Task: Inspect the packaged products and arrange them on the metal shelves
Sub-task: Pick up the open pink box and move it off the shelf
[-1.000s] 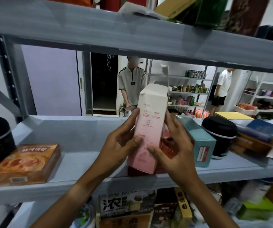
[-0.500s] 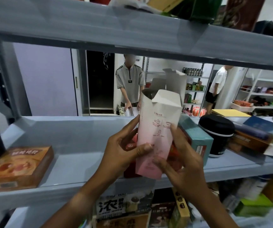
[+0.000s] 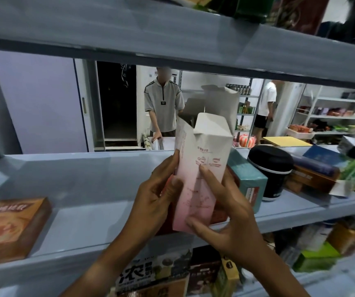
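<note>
Fingers of both hands grip the open-topped pink carton, hiding a red box behind it.

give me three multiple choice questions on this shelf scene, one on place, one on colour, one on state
1. Where does the orange flat box lie?
A. left end of the middle grey metal shelf
B. top shelf
C. on the floor

2. What colour is the round lidded canister?
A. yellow
B. black
C. white

3. What state is the top of the tall pink-and-white carton?
A. sealed with tape
B. crushed flat
C. flaps open

Answers: 1 A, it lies at the shelf's left end. 2 B, its body and lid are black. 3 C, the flaps stand up while the left hand and right hand hold the carton.
</note>
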